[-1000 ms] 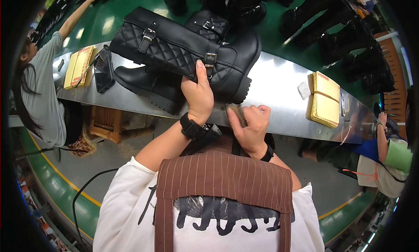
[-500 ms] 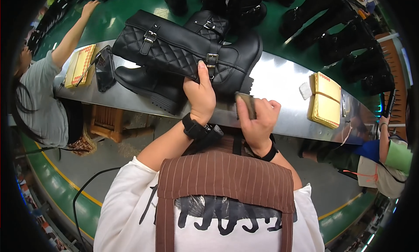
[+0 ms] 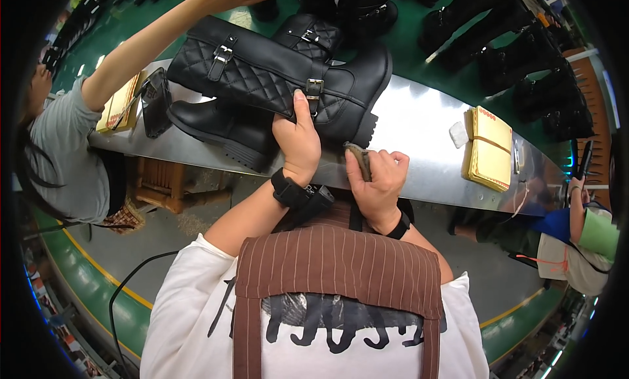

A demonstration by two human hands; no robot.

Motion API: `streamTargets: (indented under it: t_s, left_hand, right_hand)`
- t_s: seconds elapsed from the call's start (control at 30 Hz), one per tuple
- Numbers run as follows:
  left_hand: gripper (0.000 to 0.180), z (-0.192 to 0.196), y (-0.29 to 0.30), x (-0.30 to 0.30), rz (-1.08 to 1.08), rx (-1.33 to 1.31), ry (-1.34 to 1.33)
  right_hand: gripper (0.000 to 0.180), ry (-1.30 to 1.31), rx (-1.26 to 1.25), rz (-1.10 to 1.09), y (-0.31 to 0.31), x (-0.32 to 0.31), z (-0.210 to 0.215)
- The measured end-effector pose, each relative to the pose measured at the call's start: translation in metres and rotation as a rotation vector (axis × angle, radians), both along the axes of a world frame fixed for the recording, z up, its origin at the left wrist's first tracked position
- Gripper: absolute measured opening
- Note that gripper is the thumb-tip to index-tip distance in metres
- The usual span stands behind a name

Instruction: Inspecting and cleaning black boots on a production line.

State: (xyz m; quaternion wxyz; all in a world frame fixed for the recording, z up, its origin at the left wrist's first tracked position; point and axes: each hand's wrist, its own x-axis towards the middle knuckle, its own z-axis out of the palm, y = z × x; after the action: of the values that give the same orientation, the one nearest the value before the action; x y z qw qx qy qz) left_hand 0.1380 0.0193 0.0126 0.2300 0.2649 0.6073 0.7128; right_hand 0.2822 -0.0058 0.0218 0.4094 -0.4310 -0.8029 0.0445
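A black quilted boot (image 3: pixel 262 77) with silver buckles lies on its side, its sole turned to the right. My left hand (image 3: pixel 298 143) grips it at the ankle, thumb on top near the lower buckle; the other fingers are hidden beneath. In my right hand (image 3: pixel 382 182) is a folded, brownish-grey cloth (image 3: pixel 358 157), pinched between thumb and fingers just below the boot's heel. A second black boot (image 3: pixel 226 133) rests under the first, its toe to the left.
The metal bench (image 3: pixel 419 143) carries yellow paper stacks (image 3: pixel 491 149), a white lump (image 3: pixel 458 135) and a black phone-like object (image 3: pixel 157 103). More black boots (image 3: pixel 504 58) stand beyond it. A co-worker's arm (image 3: pixel 157 41) reaches across at the left. A wooden stool (image 3: pixel 160 182) stands below.
My right hand has shifted slightly left with the cloth, toward the heel. The boot has barely moved. The co-worker's arm has swung right, over the far side of the bench.
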Motion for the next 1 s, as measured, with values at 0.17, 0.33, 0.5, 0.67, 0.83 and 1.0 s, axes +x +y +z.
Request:
streamTargets:
  t_s: [0.17,0.33,0.5,0.67,0.83,1.0]
  left_hand:
    - [0.031,0.001,0.001,0.0,-0.024,0.036,0.002]
    - [0.031,0.0,0.0,-0.002,-0.061,-0.021,-0.022]
    - [0.032,-0.001,0.001,-0.001,-0.02,0.022,-0.063]
    - [0.032,-0.002,0.001,-0.003,-0.041,-0.023,-0.033]
    - [0.031,-0.003,0.001,-0.005,-0.045,0.036,0.01]
    - [0.03,-0.003,0.002,-0.004,-0.041,0.042,0.0]
  right_hand:
    - [0.022,-0.059,-0.071,0.133,-0.002,0.002,0.009]
    - [0.022,0.077,0.001,-0.022,0.011,0.004,0.015]
    - [0.025,0.02,0.007,-0.031,0.001,-0.005,0.004]
    - [0.026,-0.041,-0.069,0.034,0.001,0.012,0.019]
    - [0.023,0.037,-0.129,-0.002,0.024,-0.01,0.037]
    - [0.022,-0.31,-0.44,0.121,0.016,0.009,0.049]
